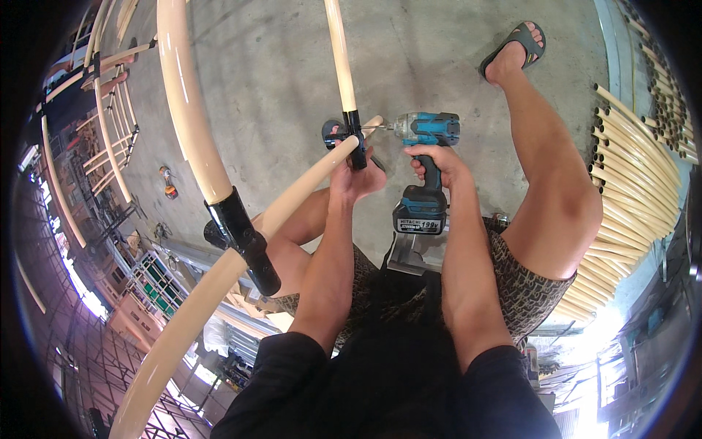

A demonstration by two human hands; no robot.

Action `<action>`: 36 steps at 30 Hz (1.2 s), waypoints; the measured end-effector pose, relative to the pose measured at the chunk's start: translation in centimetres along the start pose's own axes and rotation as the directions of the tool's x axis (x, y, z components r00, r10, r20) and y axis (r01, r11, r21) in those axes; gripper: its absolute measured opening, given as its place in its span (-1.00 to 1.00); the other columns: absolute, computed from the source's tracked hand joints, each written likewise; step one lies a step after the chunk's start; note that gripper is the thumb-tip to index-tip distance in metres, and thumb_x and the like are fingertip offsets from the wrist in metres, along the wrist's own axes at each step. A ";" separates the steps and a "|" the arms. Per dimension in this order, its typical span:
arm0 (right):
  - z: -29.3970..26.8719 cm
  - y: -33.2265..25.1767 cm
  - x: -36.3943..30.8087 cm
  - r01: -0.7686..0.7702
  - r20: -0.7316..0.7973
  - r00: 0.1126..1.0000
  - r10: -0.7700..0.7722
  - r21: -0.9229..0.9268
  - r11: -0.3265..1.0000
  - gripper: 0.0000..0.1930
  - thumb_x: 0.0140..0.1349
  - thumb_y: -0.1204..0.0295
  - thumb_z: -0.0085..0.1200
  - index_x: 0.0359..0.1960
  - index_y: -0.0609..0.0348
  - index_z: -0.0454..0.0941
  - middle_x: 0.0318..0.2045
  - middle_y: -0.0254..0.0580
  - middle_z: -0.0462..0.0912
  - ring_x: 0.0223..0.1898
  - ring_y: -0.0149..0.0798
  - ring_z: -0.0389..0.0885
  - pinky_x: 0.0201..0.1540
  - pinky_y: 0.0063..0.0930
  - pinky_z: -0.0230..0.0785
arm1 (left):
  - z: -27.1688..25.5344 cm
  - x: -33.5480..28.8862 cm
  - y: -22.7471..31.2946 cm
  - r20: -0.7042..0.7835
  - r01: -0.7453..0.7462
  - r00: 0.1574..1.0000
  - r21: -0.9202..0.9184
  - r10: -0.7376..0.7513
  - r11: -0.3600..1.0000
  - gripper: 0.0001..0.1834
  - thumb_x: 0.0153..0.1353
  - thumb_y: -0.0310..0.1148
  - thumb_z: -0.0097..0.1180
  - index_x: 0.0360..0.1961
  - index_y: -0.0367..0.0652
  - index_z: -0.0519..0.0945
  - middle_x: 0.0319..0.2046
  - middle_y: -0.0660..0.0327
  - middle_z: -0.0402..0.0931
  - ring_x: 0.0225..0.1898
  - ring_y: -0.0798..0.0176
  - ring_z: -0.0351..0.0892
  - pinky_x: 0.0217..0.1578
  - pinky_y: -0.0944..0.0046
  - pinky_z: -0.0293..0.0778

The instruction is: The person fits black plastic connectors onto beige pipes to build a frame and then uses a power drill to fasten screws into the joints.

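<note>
In my right hand [444, 161] is a blue and black cordless impact driver [428, 130], gripped by its handle. Its thin bit points left toward a black pipe joint [357, 150] and appears to reach it, though the exact contact is too small to make out. Around that joint, from below, my left hand [349, 175] is closed; some fingers are hidden behind it. One cream pipe [340, 58] runs up from the joint, and a long cream crosspipe [311, 178] passes through to a second black joint [240, 238] nearer me. A thick upright cream pipe [183, 95] enters that second joint.
Many loose cream pipes [632, 197] lie stacked at the right. A yellow and black power tool [169, 183] sits on the concrete floor [439, 51] at left. Assembled pipe frames [110, 146] stand at far left. My sandalled right foot [515, 53] is ahead.
</note>
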State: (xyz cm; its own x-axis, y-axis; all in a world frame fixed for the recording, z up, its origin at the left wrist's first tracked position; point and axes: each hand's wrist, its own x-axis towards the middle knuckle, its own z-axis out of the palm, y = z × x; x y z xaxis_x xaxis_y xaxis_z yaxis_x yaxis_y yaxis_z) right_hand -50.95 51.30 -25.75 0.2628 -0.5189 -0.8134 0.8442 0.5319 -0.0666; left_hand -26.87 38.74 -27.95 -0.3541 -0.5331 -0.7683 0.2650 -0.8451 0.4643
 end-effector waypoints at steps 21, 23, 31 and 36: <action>-0.3 -0.1 0.7 -0.043 0.005 0.999 0.043 -0.001 0.999 -0.77 0.12 0.37 0.39 -0.39 0.09 0.52 -0.59 -0.33 0.53 -0.65 -0.46 0.44 -0.58 -0.52 0.31 | -1.1 1.1 -1.0 0.100 -0.079 0.993 0.111 0.068 0.991 -0.43 0.51 0.10 -0.18 0.21 -0.17 0.47 0.10 0.23 0.54 0.13 0.23 0.48 0.28 0.17 0.26; -0.1 0.1 0.6 -0.031 0.025 0.999 0.031 -0.002 1.000 -0.77 0.11 0.37 0.39 -0.39 0.09 0.52 -0.58 -0.33 0.53 -0.64 -0.46 0.45 -0.57 -0.52 0.33 | -0.8 1.2 -0.9 0.090 -0.075 0.994 0.117 0.065 0.990 -0.41 0.52 0.10 -0.20 0.22 -0.18 0.47 0.12 0.22 0.53 0.15 0.23 0.46 0.28 0.21 0.24; 0.0 0.3 0.6 0.074 -0.074 0.994 -0.085 -0.139 0.988 -0.76 0.07 0.36 0.44 -0.36 0.11 0.59 -0.52 -0.33 0.61 -0.57 -0.43 0.53 -0.51 -0.52 0.41 | 2.1 -1.1 0.6 0.006 0.025 1.000 0.085 -0.026 0.996 -0.51 0.41 0.17 0.01 -0.01 -0.02 0.59 -0.18 0.39 0.58 -0.10 0.38 0.53 0.04 0.15 0.42; -2.1 1.3 2.2 0.337 -0.145 0.907 -0.396 -0.315 0.887 -0.73 -0.04 0.39 0.52 -0.36 0.09 0.64 -0.45 -0.38 0.66 -0.49 -0.45 0.56 -0.40 -0.50 0.42 | 8.1 -4.3 3.7 -0.063 0.284 0.956 -0.021 -0.285 0.958 -0.62 0.38 0.05 0.15 -0.05 -0.01 0.61 -0.32 0.39 0.59 -0.30 0.37 0.58 -0.26 0.33 0.48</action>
State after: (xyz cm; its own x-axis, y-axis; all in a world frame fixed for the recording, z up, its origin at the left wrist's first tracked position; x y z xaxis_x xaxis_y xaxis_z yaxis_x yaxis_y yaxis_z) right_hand -50.25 52.26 -28.79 -0.1635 -0.5845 -0.7948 0.6904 0.5077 -0.5154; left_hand -31.60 37.55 -19.39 -0.3573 -0.2664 -0.8952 0.1717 -0.9609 0.2174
